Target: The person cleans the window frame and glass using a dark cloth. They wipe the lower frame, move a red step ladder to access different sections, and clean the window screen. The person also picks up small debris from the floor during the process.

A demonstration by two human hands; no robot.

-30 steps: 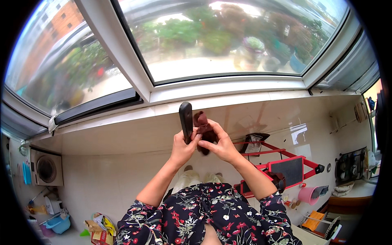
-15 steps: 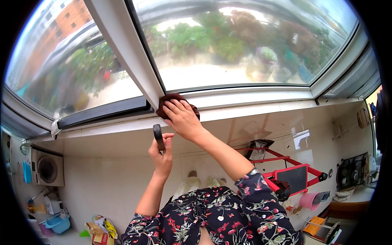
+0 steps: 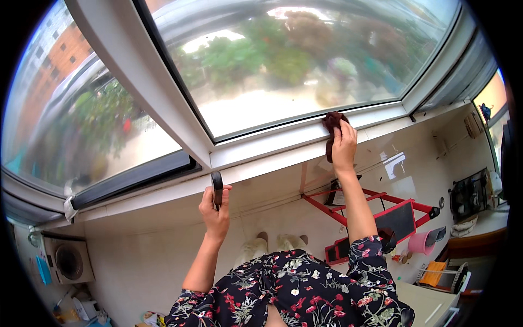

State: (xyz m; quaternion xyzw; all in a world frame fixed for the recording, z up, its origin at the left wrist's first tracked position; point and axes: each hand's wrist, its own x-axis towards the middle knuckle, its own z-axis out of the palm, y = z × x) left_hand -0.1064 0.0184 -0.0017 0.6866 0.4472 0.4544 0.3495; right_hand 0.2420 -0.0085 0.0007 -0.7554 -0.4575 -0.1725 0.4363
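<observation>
The right hand [image 3: 344,151] pinches brown cloth [image 3: 331,122] bunched along its left side, against the window frame [image 3: 272,144]; the left hand [image 3: 215,213] grips a black handle [image 3: 217,182].

Dark brown cloth [image 3: 330,126], black handle [image 3: 217,184], white window frame [image 3: 272,141], dark, red-and-white-flowered shirt [image 3: 297,283]

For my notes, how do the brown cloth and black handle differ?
The cloth is reddish-brown, the handle black. The cloth looks crumpled, the handle stiff. The right hand has the cloth at the window frame; the left hand holds the handle. Both are dark.
</observation>
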